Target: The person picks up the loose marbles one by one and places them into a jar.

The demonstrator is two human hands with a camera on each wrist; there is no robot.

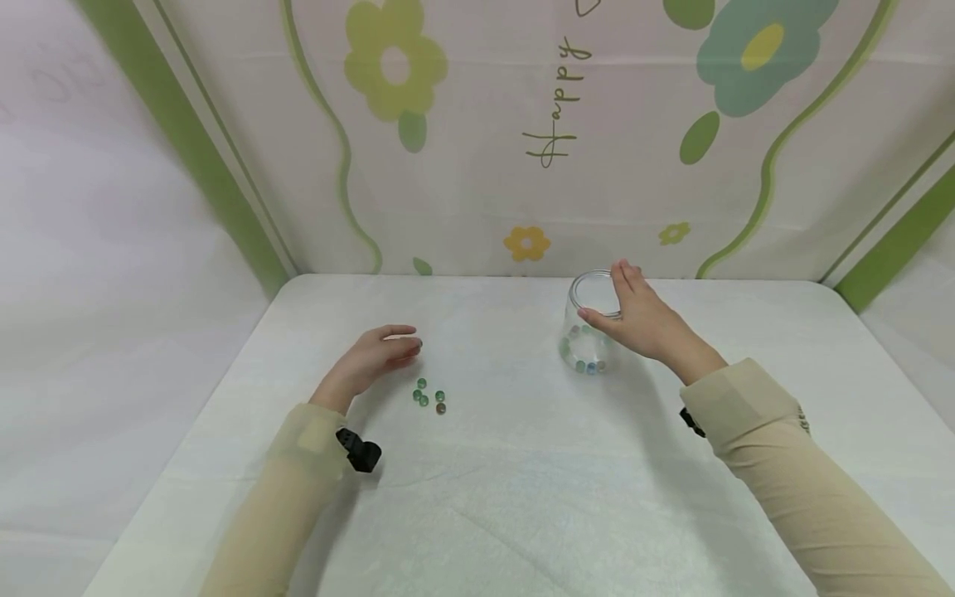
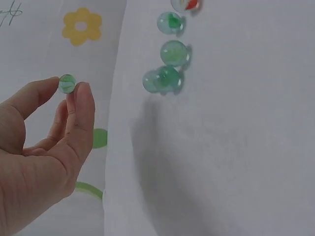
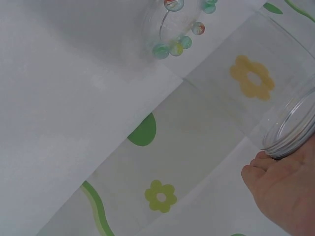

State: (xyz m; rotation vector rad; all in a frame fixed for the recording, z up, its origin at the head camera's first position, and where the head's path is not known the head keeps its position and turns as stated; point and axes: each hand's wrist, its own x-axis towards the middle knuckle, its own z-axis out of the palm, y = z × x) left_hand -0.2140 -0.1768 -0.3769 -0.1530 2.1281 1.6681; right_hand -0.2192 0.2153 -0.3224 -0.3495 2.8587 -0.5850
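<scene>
My left hand (image 1: pixel 370 356) pinches a small green-swirled glass marble (image 2: pixel 67 83) between thumb and fingertips, raised above the table. Just beside that hand lie several loose glass marbles (image 1: pixel 440 396); most are green, and one marble (image 1: pixel 441 408) has red in it. Farther to the right stands a clear glass jar (image 1: pixel 571 300), upright with its mouth uncovered. My right hand (image 1: pixel 647 323) grips the jar at its rim, thumb on the near side and fingers at the far right. Several marbles (image 3: pixel 161 51), green, yellowish and reddish, lie around the jar's bottom.
A white cloth covers the table (image 1: pixel 477 481). Behind it hangs a pale backdrop (image 1: pixel 462 166) printed with flowers and green vines, close behind the jar. Dark wrist cameras (image 1: pixel 360 451) are strapped at both sleeves.
</scene>
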